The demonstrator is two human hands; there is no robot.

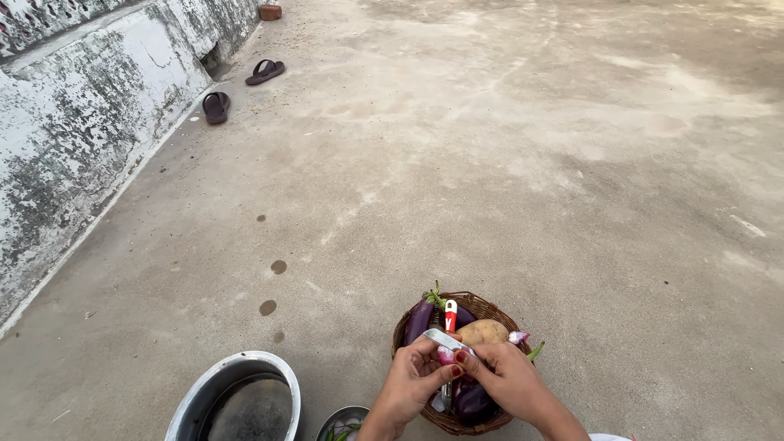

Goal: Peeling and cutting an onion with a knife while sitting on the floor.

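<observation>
So the biggest thing here is the bare concrete floor (pixel 506 163), stained and patchy, running way out beyond the woven basket (pixel 406 327) that everything else sits around. Far up and left of the basket there's a weathered whitewashed wall (pixel 90 114), and right at its foot, well apart from the basket, two dark sandals (pixel 265 71) plus a small reddish brick (pixel 270 11) further back. Down left of the basket sits a big metal basin (pixel 214 385), and between that and the basket there's a smaller steel bowl (pixel 336 418) with something green in it, cut off by the frame edge. Inside the basket: purple eggplants (pixel 419 319) on the far left side, a tan potato (pixel 483 331) toward the middle, and a red-and-white handled tool (pixel 450 315) sticking up between them. Right over the near half of the basket, the left hand (pixel 416 377) and right hand (pixel 508 377) are pressed close together, fingers pinched around a small pinkish onion (pixel 445 355), with a thin metal blade (pixel 446 339) lying across the top of it. Can't tell which hand actually grips the blade.
</observation>
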